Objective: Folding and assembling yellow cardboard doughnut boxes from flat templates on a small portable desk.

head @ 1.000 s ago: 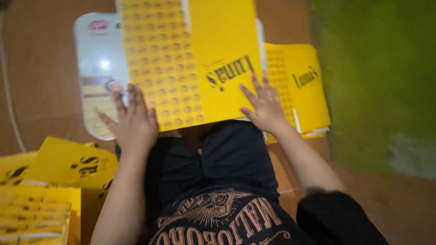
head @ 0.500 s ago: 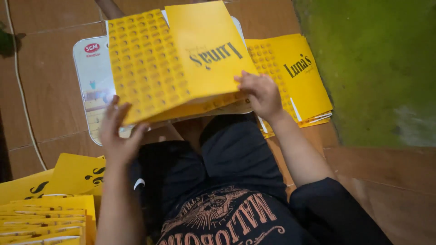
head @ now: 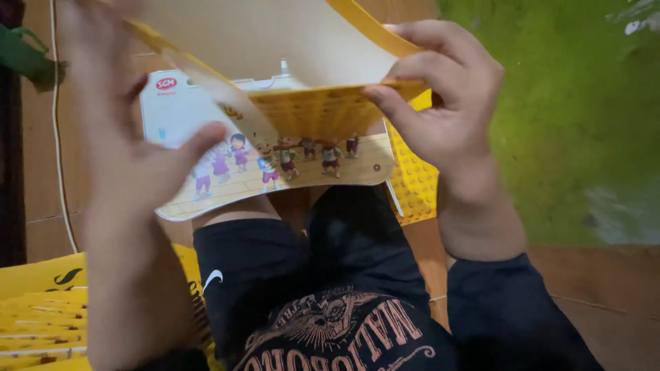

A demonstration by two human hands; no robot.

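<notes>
So we've got the yellow box [head: 323,103] lifted up close to the camera, pale inside facing us, over the lap. Our right hand [head: 447,117] has a closed grip on its right edge, thumb below and fingers curled over the top. Our left hand [head: 130,158] is blurry; the thumb presses the box's left flap, fingers spread behind it. Under the box lies a cartoon board [head: 227,175] on the knees. More yellow boxes [head: 41,316] are stacked on the floor at lower left.
</notes>
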